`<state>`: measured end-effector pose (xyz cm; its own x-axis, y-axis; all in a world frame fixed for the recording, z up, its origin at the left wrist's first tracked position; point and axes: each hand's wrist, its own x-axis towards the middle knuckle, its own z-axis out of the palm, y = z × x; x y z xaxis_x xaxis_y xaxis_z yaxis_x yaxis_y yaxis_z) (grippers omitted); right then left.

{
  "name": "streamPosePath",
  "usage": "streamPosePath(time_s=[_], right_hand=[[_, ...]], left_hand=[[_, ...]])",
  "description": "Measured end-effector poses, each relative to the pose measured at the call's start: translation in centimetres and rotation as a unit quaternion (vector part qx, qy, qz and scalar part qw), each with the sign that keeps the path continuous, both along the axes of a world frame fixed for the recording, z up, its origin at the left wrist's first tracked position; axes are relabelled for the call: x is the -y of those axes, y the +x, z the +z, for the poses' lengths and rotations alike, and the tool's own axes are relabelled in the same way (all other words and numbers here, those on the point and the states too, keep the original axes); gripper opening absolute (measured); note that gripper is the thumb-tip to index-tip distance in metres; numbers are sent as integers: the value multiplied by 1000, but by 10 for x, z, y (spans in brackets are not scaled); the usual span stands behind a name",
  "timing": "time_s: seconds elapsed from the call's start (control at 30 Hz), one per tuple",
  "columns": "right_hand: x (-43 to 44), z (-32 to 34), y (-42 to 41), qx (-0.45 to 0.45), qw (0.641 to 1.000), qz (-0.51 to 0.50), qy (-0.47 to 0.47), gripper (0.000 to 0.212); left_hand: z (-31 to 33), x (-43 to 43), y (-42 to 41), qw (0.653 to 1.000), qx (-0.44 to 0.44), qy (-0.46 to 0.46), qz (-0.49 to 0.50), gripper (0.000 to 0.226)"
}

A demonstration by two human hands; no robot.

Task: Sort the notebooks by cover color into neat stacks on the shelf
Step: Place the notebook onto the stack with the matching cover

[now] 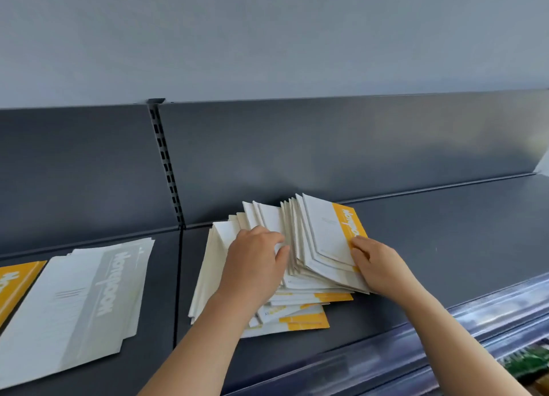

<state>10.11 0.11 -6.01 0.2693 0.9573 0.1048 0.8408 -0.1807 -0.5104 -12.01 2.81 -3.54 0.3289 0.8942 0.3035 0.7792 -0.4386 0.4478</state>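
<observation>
A mixed pile of notebooks (300,306) lies on the dark grey shelf (445,247), with yellow-banded covers showing at its lower edges. The upper notebooks are fanned up and tilted. My left hand (255,262) presses into the fanned covers at the pile's middle, fingers spread among them. My right hand (377,265) grips the front edge of the rightmost lifted notebook (335,232), white with a yellow band. Further left lies a stack of grey-banded notebooks (77,300). A yellow-banded stack (15,283) shows at the left edge.
The shelf's back panel (326,152) rises right behind the pile, with a slotted upright (166,164) between two sections. A clear price rail (445,336) runs along the front edge. Bare shelf extends right of the pile. Green goods (531,363) sit below.
</observation>
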Motion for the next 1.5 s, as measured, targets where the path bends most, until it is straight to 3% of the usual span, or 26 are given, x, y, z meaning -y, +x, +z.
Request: streamPosePath(time_s=[0.17,0.33,0.5,0.8,0.9,1.1,1.37,1.5], right_hand=[[0,-3,9,2,993,116,32,31],[-1,-6,13,-30,977,206,43,34],[-6,0,31,-52,989,130,48,32],[-1,-1,16,-22,981,195,4,36],[-2,-1,22,-70,985,157,19,30],[-6,-4,26,-34,990,136,-11,29],[10,13,15,-186,976,112,-7,39],[9,15,12,-181,976,118,-13,40]], left_hand=[[1,-4,25,998,36,-11,48,40],[11,-4,40,988,71,-67,122,29],[17,3,38,971,129,-62,190,11],[14,11,40,954,183,-96,216,21],[12,14,39,955,194,-104,199,19],[7,18,40,950,207,-89,218,16],[5,18,42,945,201,-98,240,17],[7,21,40,946,200,-106,233,14]])
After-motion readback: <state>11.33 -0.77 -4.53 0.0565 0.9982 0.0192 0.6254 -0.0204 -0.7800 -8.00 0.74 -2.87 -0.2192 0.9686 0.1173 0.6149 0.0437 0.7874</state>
